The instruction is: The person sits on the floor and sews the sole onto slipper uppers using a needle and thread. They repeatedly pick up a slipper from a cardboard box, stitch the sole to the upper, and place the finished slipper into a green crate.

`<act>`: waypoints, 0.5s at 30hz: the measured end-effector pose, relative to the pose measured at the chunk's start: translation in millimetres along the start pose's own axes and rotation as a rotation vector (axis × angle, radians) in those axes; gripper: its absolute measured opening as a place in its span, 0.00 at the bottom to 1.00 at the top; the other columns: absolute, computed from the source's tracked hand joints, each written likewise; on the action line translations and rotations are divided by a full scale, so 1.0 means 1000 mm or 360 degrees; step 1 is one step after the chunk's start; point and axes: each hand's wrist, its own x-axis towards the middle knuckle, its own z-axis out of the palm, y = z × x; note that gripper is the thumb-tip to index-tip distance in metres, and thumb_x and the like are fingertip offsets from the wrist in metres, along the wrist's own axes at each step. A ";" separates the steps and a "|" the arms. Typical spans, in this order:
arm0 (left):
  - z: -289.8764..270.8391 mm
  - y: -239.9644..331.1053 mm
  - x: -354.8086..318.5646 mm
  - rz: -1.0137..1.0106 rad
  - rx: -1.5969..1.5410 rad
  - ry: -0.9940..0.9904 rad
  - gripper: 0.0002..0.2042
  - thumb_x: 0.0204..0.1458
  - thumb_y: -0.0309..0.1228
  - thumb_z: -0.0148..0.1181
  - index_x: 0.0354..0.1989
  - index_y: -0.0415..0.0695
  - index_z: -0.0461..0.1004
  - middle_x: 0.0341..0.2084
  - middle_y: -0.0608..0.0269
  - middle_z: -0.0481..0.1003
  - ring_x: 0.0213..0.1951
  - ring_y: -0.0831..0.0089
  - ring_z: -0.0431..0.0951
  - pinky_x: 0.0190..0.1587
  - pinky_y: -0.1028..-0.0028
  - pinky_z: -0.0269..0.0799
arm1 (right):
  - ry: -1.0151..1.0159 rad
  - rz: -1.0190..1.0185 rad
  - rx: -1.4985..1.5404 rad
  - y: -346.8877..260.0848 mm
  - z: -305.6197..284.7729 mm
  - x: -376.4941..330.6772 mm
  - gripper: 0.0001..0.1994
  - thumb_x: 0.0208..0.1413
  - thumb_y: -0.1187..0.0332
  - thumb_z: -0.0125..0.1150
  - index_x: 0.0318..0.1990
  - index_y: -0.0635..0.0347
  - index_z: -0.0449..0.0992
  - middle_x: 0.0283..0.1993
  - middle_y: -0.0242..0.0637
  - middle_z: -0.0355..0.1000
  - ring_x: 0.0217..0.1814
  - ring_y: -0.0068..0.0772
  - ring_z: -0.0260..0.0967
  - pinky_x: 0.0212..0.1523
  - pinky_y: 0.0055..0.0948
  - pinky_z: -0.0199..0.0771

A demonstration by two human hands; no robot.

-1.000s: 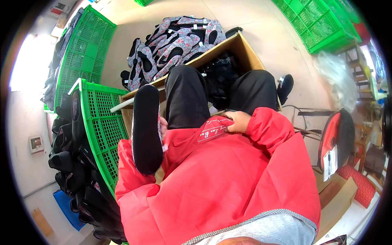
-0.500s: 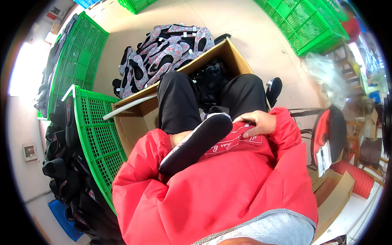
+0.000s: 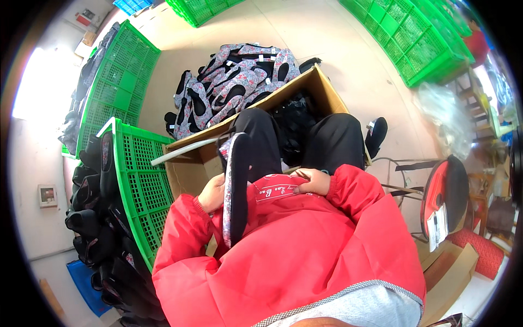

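Note:
My left hand grips a cloth shoe from its left side. The shoe stands almost upright above my lap, its black sole facing right and its floral upper partly showing on the left. Some of my left fingers are hidden behind it. My right hand is closed on the edge of the red cloth across my lap, which bears white print. Beyond my knees, a heap of floral shoes with black soles lies on the floor.
An open cardboard box with black material inside stands around my legs. At left are green crates and many dark shoes. A single shoe lies right of the box, near a stool. More green crates stand far right.
My left hand has moved left and swung the shoe from a slant across my lap to nearly upright. My right hand has shifted slightly left and still holds the red cloth. The whole view has shifted.

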 end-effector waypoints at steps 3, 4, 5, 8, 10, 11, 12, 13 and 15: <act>-0.003 0.002 -0.007 -0.0129 -0.0099 0.0406 0.14 0.63 0.22 0.45 0.56 0.36 0.69 0.34 0.56 0.79 0.29 0.75 0.78 0.31 0.78 0.76 | -0.0106 0.0072 0.0289 -0.022 -0.009 -0.011 0.22 0.52 0.71 0.69 0.55 0.64 0.72 0.48 0.33 0.75 0.50 0.22 0.70 0.55 0.24 0.69; -0.004 0.001 -0.004 -0.0036 0.0012 0.0475 0.14 0.63 0.23 0.45 0.55 0.36 0.69 0.33 0.57 0.79 0.28 0.76 0.78 0.30 0.78 0.76 | -0.0133 0.0110 0.0388 -0.024 -0.012 -0.014 0.21 0.53 0.72 0.68 0.54 0.64 0.72 0.47 0.32 0.76 0.48 0.22 0.71 0.54 0.24 0.69; -0.006 -0.002 -0.002 0.0057 0.0123 0.0543 0.13 0.63 0.23 0.45 0.53 0.37 0.70 0.31 0.57 0.79 0.27 0.76 0.78 0.29 0.79 0.76 | -0.0095 0.0117 0.0317 -0.024 -0.013 -0.014 0.21 0.52 0.70 0.68 0.54 0.63 0.72 0.46 0.34 0.76 0.47 0.23 0.72 0.54 0.25 0.69; -0.009 0.003 0.013 0.0507 0.1115 0.0646 0.15 0.57 0.28 0.53 0.52 0.37 0.71 0.27 0.43 0.78 0.28 0.51 0.79 0.34 0.62 0.73 | 0.0333 0.0262 -0.0649 0.003 -0.023 0.002 0.23 0.51 0.66 0.69 0.54 0.60 0.73 0.45 0.39 0.77 0.47 0.28 0.74 0.54 0.27 0.69; 0.004 0.010 0.020 0.0456 0.1758 0.0858 0.19 0.56 0.30 0.52 0.56 0.38 0.68 0.26 0.40 0.76 0.30 0.44 0.77 0.33 0.55 0.72 | 0.0481 0.0011 -0.0857 0.008 -0.024 0.003 0.24 0.50 0.61 0.69 0.54 0.58 0.73 0.45 0.44 0.76 0.47 0.37 0.74 0.52 0.30 0.70; 0.014 0.017 0.022 0.0398 0.1977 0.0867 0.21 0.57 0.31 0.52 0.59 0.39 0.66 0.25 0.42 0.76 0.28 0.46 0.77 0.33 0.53 0.71 | 0.0510 -0.0102 -0.0887 -0.005 -0.023 0.000 0.24 0.50 0.61 0.69 0.54 0.59 0.73 0.46 0.45 0.75 0.47 0.39 0.74 0.52 0.31 0.70; 0.017 0.015 0.025 0.0483 0.2014 0.0879 0.20 0.57 0.32 0.52 0.58 0.40 0.68 0.25 0.44 0.77 0.27 0.47 0.78 0.32 0.55 0.72 | 0.0539 -0.0215 -0.0917 -0.017 -0.023 -0.002 0.24 0.50 0.60 0.69 0.54 0.59 0.73 0.46 0.46 0.75 0.47 0.41 0.74 0.51 0.32 0.71; 0.022 0.018 0.026 0.0479 0.1982 0.0842 0.20 0.58 0.32 0.51 0.58 0.41 0.67 0.27 0.42 0.77 0.30 0.46 0.78 0.34 0.54 0.72 | 0.0617 -0.0159 -0.0765 -0.024 -0.025 -0.002 0.22 0.52 0.65 0.66 0.54 0.61 0.72 0.47 0.43 0.75 0.47 0.35 0.74 0.51 0.29 0.72; 0.032 0.026 0.024 0.0453 0.1970 0.0767 0.19 0.59 0.33 0.51 0.58 0.41 0.67 0.29 0.42 0.77 0.33 0.46 0.78 0.36 0.54 0.72 | 0.0676 -0.0324 -0.0333 -0.040 -0.027 0.002 0.17 0.55 0.73 0.62 0.53 0.63 0.73 0.46 0.37 0.75 0.46 0.24 0.73 0.50 0.24 0.72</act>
